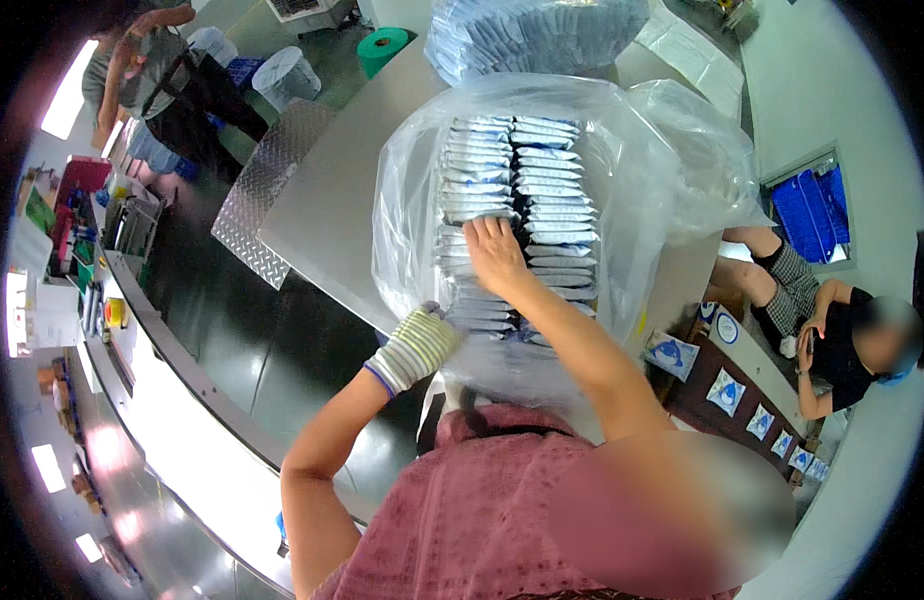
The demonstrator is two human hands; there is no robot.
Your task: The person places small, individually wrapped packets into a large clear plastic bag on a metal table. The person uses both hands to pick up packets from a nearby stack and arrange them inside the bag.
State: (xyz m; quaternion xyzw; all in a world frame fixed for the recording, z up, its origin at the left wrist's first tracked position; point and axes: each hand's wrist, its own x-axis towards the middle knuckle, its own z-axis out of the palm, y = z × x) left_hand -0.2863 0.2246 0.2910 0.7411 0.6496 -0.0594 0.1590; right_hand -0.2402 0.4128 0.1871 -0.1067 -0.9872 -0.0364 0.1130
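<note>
A large clear plastic bag [402,195] lies spread wide on the table and holds small flat white-and-blue packets [554,187], stacked in two side-by-side columns. My right hand [495,255], bare, reaches into it. Its fingers lie over the left column, slightly apart, with the tips against the packets about midway along. At the near left edge of the bag is my left hand [417,350], in a striped knit glove. Its fingers are curled at the plastic, next to the nearest packets. The glove partly hides what the fingertips touch.
Another full bag of packets [532,40] stands at the table's [332,215] far end. On the right, a brown conveyor belt [712,400] carries several packets near a seated person [832,340]. A long curved-looking counter [192,410] runs along the left; another person [172,80] stands beyond.
</note>
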